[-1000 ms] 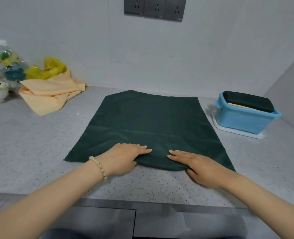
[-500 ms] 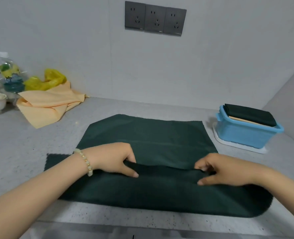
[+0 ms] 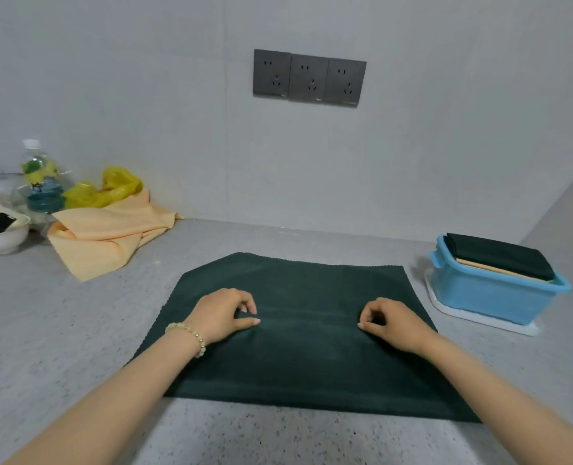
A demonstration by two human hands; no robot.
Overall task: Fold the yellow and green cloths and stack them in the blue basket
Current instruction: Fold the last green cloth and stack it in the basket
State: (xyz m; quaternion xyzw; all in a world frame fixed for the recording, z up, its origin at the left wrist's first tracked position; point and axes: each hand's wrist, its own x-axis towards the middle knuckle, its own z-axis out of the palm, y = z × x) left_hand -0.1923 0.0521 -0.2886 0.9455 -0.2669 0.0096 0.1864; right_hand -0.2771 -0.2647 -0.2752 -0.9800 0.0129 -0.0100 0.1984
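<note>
2 pinches: left hand (image 3: 223,313), right hand (image 3: 391,322) nip fuzzy green cloth (image 3: 312,360) (folded, rectangular).

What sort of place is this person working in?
Probably a home kitchen or utility corner. A speckled stone-like counter meets a plain wall, a row of three wall sockets sits above it, and a bowl and drink bottle stand at the left.
</note>
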